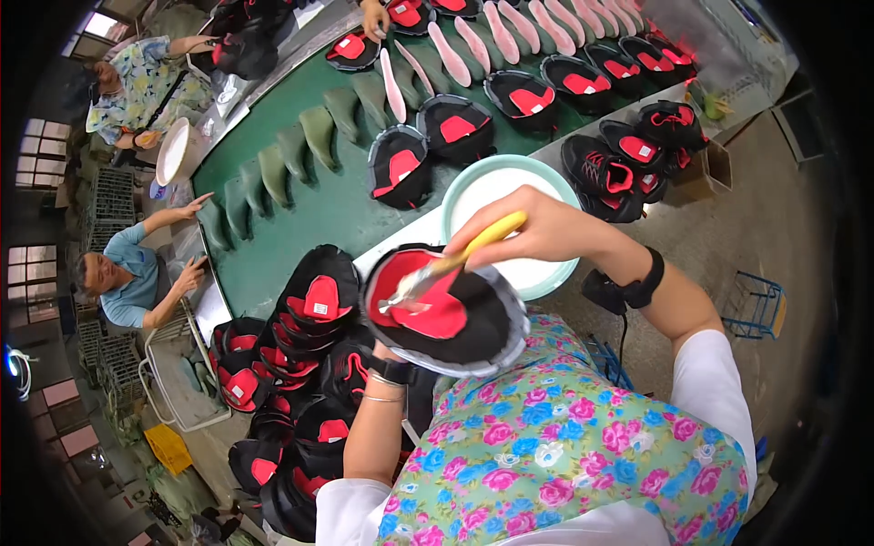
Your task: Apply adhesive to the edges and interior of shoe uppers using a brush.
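Observation:
My right hand (533,227) is closed around the yellow handle of a brush (496,232). The brush's bristles press on the red lining inside a black shoe upper (482,314). That upper is tilted with its open underside facing up and its pale edge toward my apron. From below, my left hand (382,349) holds it up; the upper hides the fingers. Just beyond, partly behind my right hand, stands a pale green basin (449,205) with white contents.
A green conveyor (300,218) carries rows of green shoe lasts (319,136), pink insoles (446,55) and more uppers (401,168). Stacked uppers (319,296) lie to my left, finished-looking shoes (601,173) to the right. Two people (137,273) work across the belt; another hand (374,18) reaches in.

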{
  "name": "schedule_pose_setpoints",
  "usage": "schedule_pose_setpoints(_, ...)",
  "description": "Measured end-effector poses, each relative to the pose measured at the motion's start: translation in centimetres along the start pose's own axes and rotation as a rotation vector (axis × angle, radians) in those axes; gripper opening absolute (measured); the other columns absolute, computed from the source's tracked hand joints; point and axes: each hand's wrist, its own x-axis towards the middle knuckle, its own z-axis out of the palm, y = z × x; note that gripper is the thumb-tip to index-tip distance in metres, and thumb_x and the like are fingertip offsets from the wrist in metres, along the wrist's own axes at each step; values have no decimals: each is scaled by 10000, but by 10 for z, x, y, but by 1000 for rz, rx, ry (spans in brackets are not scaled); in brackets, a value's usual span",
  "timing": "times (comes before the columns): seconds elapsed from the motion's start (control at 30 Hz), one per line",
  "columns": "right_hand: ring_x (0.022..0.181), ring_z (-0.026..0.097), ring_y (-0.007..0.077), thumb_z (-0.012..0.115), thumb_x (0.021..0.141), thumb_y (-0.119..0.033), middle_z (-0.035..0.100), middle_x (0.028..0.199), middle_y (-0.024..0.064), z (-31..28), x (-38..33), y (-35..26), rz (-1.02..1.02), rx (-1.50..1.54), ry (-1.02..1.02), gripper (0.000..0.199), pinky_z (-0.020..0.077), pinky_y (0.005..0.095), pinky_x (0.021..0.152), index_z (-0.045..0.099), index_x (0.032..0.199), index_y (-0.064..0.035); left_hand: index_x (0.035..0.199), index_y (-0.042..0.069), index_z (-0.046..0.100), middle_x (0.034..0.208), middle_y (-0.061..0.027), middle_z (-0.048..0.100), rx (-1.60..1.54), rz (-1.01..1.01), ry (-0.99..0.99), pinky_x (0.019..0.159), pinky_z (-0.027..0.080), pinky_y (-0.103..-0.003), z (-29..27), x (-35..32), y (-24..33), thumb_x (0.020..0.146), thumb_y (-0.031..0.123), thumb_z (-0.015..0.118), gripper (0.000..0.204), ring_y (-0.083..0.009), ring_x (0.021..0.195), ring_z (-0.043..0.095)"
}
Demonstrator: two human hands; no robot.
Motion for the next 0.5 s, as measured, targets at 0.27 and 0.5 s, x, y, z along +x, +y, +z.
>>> schedule_pose_setpoints(0.27, 769, 635, 100, 703, 811, -111, 693, 854, 61, -5, 30, 16, 113, -99, 87, 186, 495, 226, 705, 697, 970, -14, 1194, 4, 505, 969, -158, 622, 474, 363, -101, 585, 542, -312, 17, 14, -29, 916, 189, 493, 334, -205, 741, 618)
schedule_pose_setpoints(0.5, 615, 654, 129, 677, 827, -145, 669, 716, 102, -8, 11, 65, 381, -80, 287, 203, 534, 244, 569, 660, 817, 57, 1043, 11, 545, 709, -111, 612, -543, -432, 264, 285, 303, -211, 17, 9, -11, 883, 150, 502, 216, -131, 346, 427)
